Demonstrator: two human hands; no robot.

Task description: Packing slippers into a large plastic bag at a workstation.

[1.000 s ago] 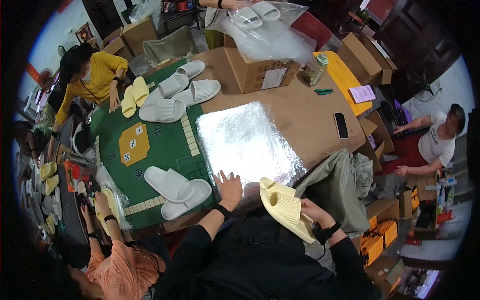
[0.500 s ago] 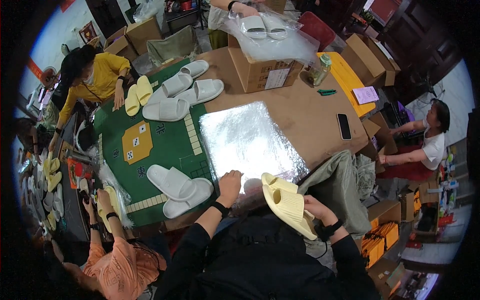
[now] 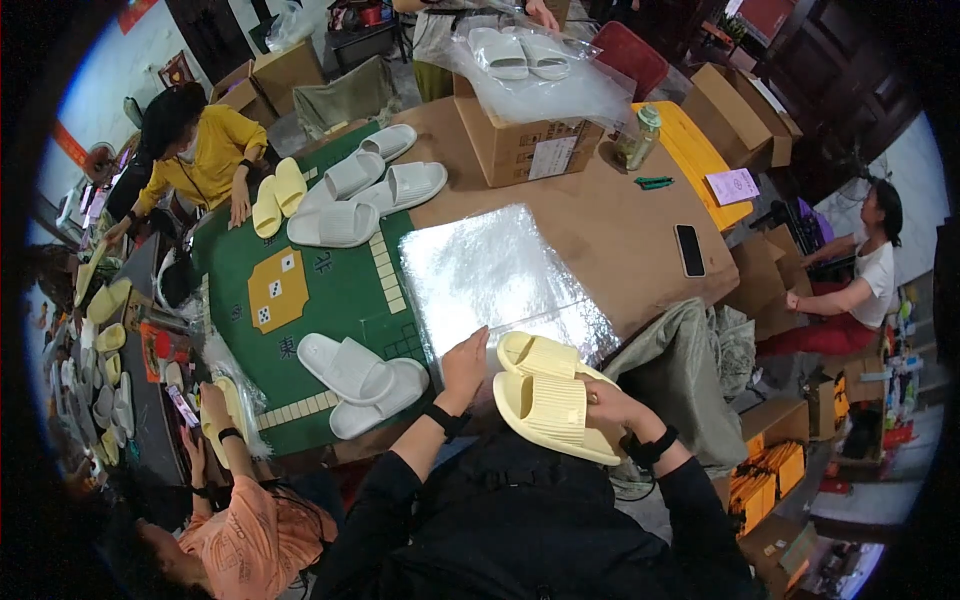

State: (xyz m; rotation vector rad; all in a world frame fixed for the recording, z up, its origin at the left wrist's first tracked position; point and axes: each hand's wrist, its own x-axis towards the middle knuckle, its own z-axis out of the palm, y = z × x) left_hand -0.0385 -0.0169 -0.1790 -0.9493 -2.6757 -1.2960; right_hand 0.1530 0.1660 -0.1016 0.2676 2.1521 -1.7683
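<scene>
Yellow slippers [image 3: 542, 408] are gripped at lower centre by the right hand [image 3: 615, 407]. Shiny plastic [image 3: 490, 270] is touched by the half-curled left hand [image 3: 464, 370]; hold unclear.

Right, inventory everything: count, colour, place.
Held slippers: two, yellow, right hand
Plastic sheets: count unclear, silvery, centre
Table: one, brown, centre
Mat: one, green, table's left
Near slippers: two, grey, mat's near edge
Far slippers: four, grey, mat's far right
Yellow slippers: two, yellow, mat's far edge
Box: one, brown, table's far side
White slippers: two, white, atop box
Bottle: one, greenish, far right
Phone: one, black, right
Others: at least four, mixed clothing, around
Left hand: one, black wristband, at sheets' edge
Right hand: one, black wristband, holding slippers
</scene>
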